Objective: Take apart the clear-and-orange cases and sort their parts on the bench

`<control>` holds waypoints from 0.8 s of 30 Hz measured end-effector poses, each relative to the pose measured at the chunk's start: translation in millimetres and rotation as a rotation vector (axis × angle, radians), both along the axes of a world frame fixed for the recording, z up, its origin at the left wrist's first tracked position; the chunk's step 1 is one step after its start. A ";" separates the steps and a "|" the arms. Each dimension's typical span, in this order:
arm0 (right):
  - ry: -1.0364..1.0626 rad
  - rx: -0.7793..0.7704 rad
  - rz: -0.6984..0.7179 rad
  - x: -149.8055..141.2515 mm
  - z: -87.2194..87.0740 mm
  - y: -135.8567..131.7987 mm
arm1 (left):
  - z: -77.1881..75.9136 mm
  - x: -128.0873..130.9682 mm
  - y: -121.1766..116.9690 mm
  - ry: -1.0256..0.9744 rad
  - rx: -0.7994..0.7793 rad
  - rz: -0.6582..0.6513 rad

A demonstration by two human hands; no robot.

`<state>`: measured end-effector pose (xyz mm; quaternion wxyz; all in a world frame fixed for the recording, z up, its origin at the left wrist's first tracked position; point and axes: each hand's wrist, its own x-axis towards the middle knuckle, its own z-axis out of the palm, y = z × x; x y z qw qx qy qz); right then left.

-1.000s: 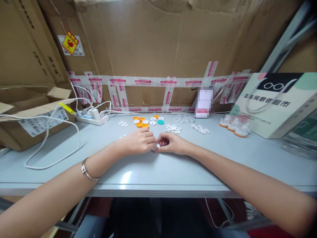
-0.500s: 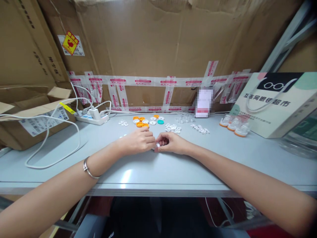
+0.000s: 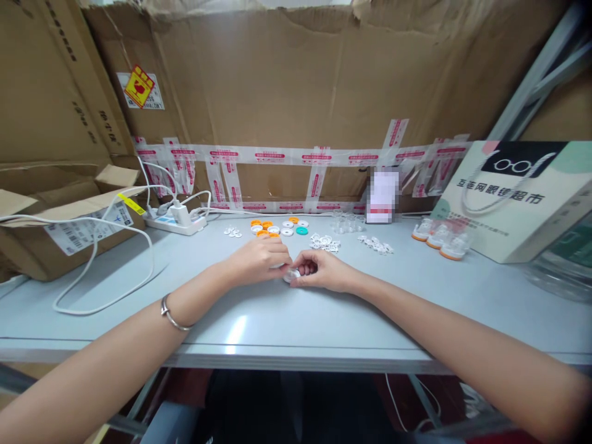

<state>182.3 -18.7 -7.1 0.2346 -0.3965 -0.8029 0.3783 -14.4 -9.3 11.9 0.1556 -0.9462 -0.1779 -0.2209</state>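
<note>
Pinches a small, round, clear-and-white plastic piece (image 3: 291,275) in the bare right hand (image 3: 322,270); curls the bare left hand (image 3: 263,259) beside it, cannot tell whether gripping too. Could slip or tilt if squeezed off-centre. Lies between both hands, low over or on the smooth grey tabletop (image 3: 296,327), short of the loose white plastic parts (image 3: 325,243).

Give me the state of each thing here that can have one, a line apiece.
Right hand: pinching the small piece
Left hand: fingers curled, close to it; contact unclear
Cardboard box: flaps open
Power strip: white adapter plugged in
Phone: upright, screen bright
Orange-based pieces: upright
Shopping bag: standing
</note>
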 end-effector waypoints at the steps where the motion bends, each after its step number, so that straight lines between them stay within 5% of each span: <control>1: -0.002 0.003 -0.006 0.0 0.1 -0.3 | 5.4 -6.3 2.3 -0.002 -0.031 0.042; 5: 0.007 0.012 -0.006 1.4 -1.1 0.2 | 27.4 -57.9 20.6 0.044 -0.239 0.420; 9: 0.016 0.006 0.002 2.9 -2.3 1.5 | 33.1 -109.3 39.0 0.184 -0.398 0.832; 24: 0.075 -0.081 0.003 2.9 -0.8 1.9 | 29.4 -101.3 34.8 0.270 -0.377 1.039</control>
